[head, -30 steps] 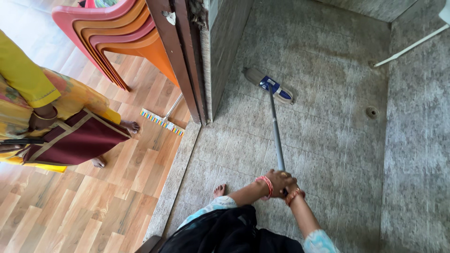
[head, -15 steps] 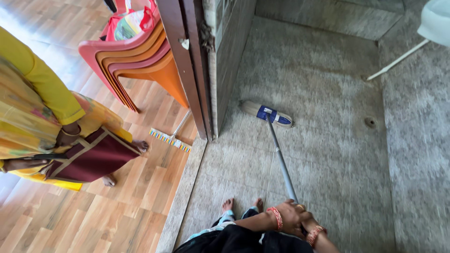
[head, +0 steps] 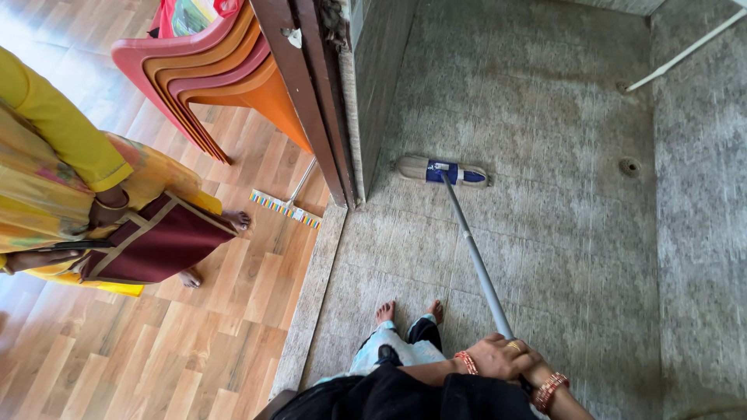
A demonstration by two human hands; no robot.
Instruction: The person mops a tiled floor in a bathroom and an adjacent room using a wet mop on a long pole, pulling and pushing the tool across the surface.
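A flat mop with a beige pad and blue clip (head: 442,171) lies on the grey tiled floor (head: 545,233), close to the wall beside the door frame. Its grey metal handle (head: 475,257) slants back to me. My left hand (head: 502,355), with a ring and a red bangle, is closed around the top of the handle. My right hand (head: 532,379) grips the handle just behind it and is mostly hidden; only its bangled wrist shows clearly. My bare feet (head: 410,311) stand just left of the handle.
A dark wooden door frame (head: 311,101) divides the tiles from a wood-pattern floor (head: 194,342). Stacked plastic chairs (head: 210,78) stand there. Another person in yellow (head: 62,148) holds a maroon bag (head: 156,243). A second mop with a striped head (head: 285,208) leans nearby. A floor drain (head: 629,166) and a white pipe (head: 685,50) are at the right.
The mop head has slid back toward me and turned level beside the wall. My hands have drawn back closer to my body. The other person has barely shifted.
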